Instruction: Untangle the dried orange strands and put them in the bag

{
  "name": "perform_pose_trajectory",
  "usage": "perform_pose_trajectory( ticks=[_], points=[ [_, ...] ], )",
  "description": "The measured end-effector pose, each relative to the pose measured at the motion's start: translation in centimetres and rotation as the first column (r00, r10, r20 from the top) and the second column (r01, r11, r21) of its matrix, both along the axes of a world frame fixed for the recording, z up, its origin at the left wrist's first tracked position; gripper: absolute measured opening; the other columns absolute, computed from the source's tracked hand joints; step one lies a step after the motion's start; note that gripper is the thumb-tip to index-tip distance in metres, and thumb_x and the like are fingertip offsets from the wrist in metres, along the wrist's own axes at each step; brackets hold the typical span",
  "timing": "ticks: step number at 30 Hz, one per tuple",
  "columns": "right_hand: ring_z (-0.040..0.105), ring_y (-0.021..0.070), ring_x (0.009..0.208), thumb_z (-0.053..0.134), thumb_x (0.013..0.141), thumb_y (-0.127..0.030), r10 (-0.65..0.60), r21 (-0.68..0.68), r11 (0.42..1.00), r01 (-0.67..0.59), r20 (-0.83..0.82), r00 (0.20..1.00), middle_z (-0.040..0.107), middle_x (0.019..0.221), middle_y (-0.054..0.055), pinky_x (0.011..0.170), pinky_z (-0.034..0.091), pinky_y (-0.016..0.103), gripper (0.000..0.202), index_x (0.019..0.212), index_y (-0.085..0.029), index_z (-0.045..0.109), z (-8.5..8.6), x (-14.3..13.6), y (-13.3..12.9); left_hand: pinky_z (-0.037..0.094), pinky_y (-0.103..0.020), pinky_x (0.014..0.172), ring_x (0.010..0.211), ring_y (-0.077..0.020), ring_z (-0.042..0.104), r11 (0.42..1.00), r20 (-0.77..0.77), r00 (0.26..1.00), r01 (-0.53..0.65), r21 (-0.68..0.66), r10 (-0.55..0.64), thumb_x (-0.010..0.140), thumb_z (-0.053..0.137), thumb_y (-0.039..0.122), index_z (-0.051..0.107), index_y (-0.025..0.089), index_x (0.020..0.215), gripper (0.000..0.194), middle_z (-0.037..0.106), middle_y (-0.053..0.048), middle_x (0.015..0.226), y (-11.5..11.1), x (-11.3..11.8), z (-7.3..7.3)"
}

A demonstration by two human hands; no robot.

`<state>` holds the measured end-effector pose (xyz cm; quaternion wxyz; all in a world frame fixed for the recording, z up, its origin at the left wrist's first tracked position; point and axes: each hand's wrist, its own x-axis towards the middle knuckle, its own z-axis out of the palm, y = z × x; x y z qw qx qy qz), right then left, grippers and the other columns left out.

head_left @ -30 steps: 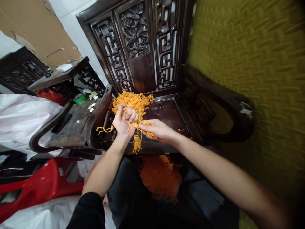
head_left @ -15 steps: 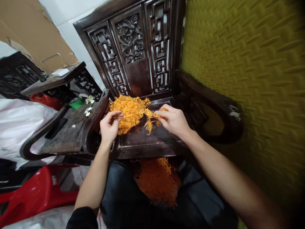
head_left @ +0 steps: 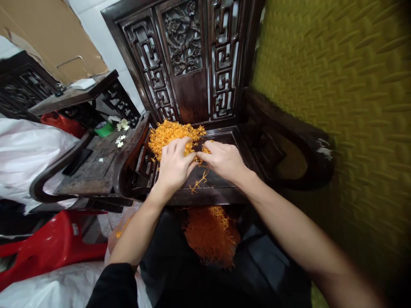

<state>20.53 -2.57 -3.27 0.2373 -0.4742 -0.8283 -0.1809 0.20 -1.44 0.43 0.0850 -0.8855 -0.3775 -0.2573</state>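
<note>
On the dark wooden chair seat (head_left: 221, 183) lies a heap of small orange branched plastic pieces (head_left: 170, 130). My right hand (head_left: 224, 160) is closed around a few orange branched pieces, which show between its fingers. Its tips meet those of my left hand (head_left: 175, 164), which is curled in front of the heap with thumb and fingers drawn together. What the left fingertips pinch is mostly hidden, though some orange shows there. Below the hands, a loose orange branched strand (head_left: 199, 183) is visible over the seat.
Between my knees is a mass of orange strands (head_left: 212, 237). A carved chair back (head_left: 192, 98) rises behind the seat, with a curved armrest (head_left: 316, 158) at right. Left are another chair with green tape (head_left: 104, 128) and pale pieces (head_left: 120, 140), and a red plastic chair (head_left: 54, 244).
My left hand has moved right, from the heap's left side to meet my right hand. The view has shifted slightly. Fewer orange strands now show at the right hand.
</note>
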Motion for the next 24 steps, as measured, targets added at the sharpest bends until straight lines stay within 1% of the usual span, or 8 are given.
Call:
perform_pose_trajectory(
  ticks=[3,5,9,12,15,18,20,24],
  points=[
    [0.051,0.0173,0.077,0.046,0.104,-0.031,0.0,-0.019,1.0,0.0,-0.003,1.0,0.065,0.095,0.007,0.059,0.022,0.031,0.031,0.11,-0.025,0.075,0.1,0.1,-0.1,0.049,-0.038,0.087,0.095,-0.0224,0.066,0.967,0.068,0.985,0.168,-0.192,-0.158,0.094,0.064,0.026,0.074,0.016,0.091,0.014,0.073,-0.01,0.102,0.9,0.0,-0.5],
    [0.053,0.017,0.078,0.047,0.103,-0.028,0.005,-0.011,1.0,-0.005,-0.022,1.0,0.067,0.095,0.007,0.058,0.025,0.03,0.029,0.111,-0.025,0.075,0.1,0.2,-0.2,0.05,-0.032,0.081,0.081,-0.0173,0.066,0.921,0.198,0.968,0.216,-0.325,-0.157,0.092,0.065,0.022,0.072,0.015,0.085,0.012,0.073,-0.007,0.089,1.4,0.2,-1.1],
    [0.059,0.0154,0.078,0.054,0.099,-0.025,0.061,0.097,0.994,-0.041,-0.203,0.977,0.069,0.094,0.005,0.061,0.037,0.027,0.025,0.108,-0.026,0.077,0.4,1.3,-0.1,0.047,-0.026,0.062,0.064,-0.0132,0.061,0.79,0.455,0.886,0.213,-0.575,0.092,0.08,0.072,0.02,0.069,0.015,0.08,0.005,0.07,-0.002,0.075,2.5,-0.1,-2.0],
    [0.064,0.0152,0.082,0.064,0.095,-0.025,0.119,0.278,0.959,0.059,-0.584,0.803,0.07,0.096,0.005,0.07,0.048,0.028,0.018,0.106,-0.024,0.078,0.7,2.6,0.1,0.041,-0.023,0.055,0.058,-0.0115,0.056,0.696,0.592,0.768,0.286,-0.659,0.245,0.076,0.073,0.022,0.067,0.016,0.088,0.015,0.065,0.001,0.069,3.0,-0.8,-2.3],
    [0.066,0.0164,0.081,0.07,0.09,-0.025,0.196,0.332,0.934,0.132,-0.784,0.589,0.071,0.092,0.006,0.074,0.053,0.031,0.015,0.102,-0.021,0.079,0.8,3.3,0.1,0.043,-0.023,0.058,0.061,-0.0114,0.056,0.699,0.638,0.734,0.331,-0.634,0.231,0.076,0.074,0.026,0.07,0.016,0.098,0.025,0.064,0.001,0.07,3.2,-1.2,-2.3],
    [0.068,0.0173,0.081,0.069,0.092,-0.03,0.161,0.148,0.986,-0.07,-0.791,0.59,0.074,0.092,0.006,0.077,0.054,0.033,0.019,0.104,-0.021,0.079,0.4,2.8,0.1,0.046,-0.024,0.061,0.063,-0.0111,0.057,0.751,0.674,0.713,0.333,-0.571,0.196,0.076,0.077,0.031,0.073,0.016,0.102,0.03,0.067,-0.001,0.08,3.1,-1.2,-2.3],
    [0.069,0.0184,0.084,0.068,0.092,-0.034,0.089,-0.1,0.965,-0.243,-0.745,0.661,0.076,0.095,0.007,0.081,0.054,0.034,0.023,0.106,-0.02,0.08,-0.2,2.4,0.3,0.049,-0.025,0.064,0.069,-0.0111,0.059,0.794,0.704,0.697,0.348,-0.498,0.135,0.079,0.076,0.033,0.074,0.017,0.103,0.029,0.07,-0.006,0.1,3.1,-1.2,-2.2],
    [0.071,0.0195,0.081,0.075,0.084,-0.041,-0.024,-0.549,0.678,-0.489,-0.681,0.732,0.079,0.095,0.005,0.08,0.054,0.034,0.026,0.1,-0.022,0.082,-0.8,2.8,0.6,0.055,-0.033,0.083,0.097,-0.0196,0.067,0.889,0.672,0.74,0.33,-0.317,-0.034,0.087,0.07,0.035,0.074,0.018,0.102,0.023,0.069,-0.012,0.119,2.9,-1.2,-1.8]
  ],
)
